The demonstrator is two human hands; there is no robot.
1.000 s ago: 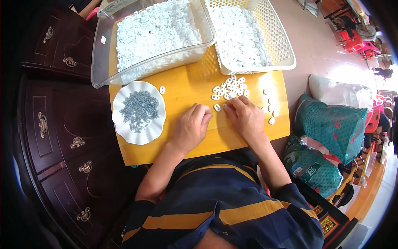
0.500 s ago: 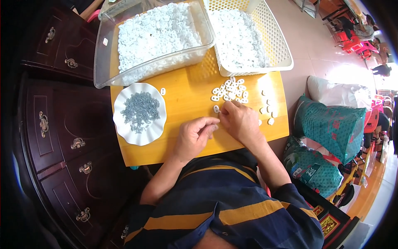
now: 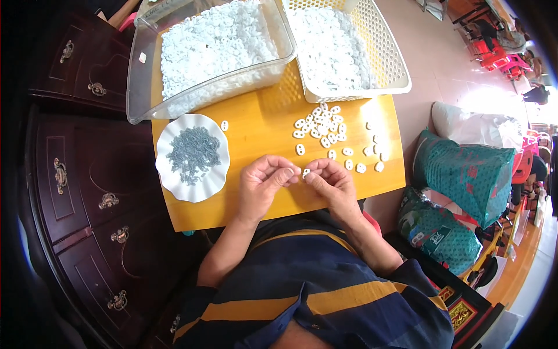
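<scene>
One white two-hole piece point(image 3: 306, 173) is pinched narrowly in the right hand point(image 3: 333, 189), at the centre of the frame; the left hand point(image 3: 265, 181), its pinch also narrow, is just beside it, but whether it grips anything I cannot tell. The step looks like fine two-handed handling of that piece; the next move seems to call for a light, steady pinch. At left, a scalloped white plate point(image 3: 209, 187) bears grey tubes point(image 3: 193, 152). A clear plastic bin point(image 3: 138, 81), upper left, and a perforated white basket point(image 3: 388, 58), upper centre, hold heaped small white pieces point(image 3: 221, 52).
</scene>
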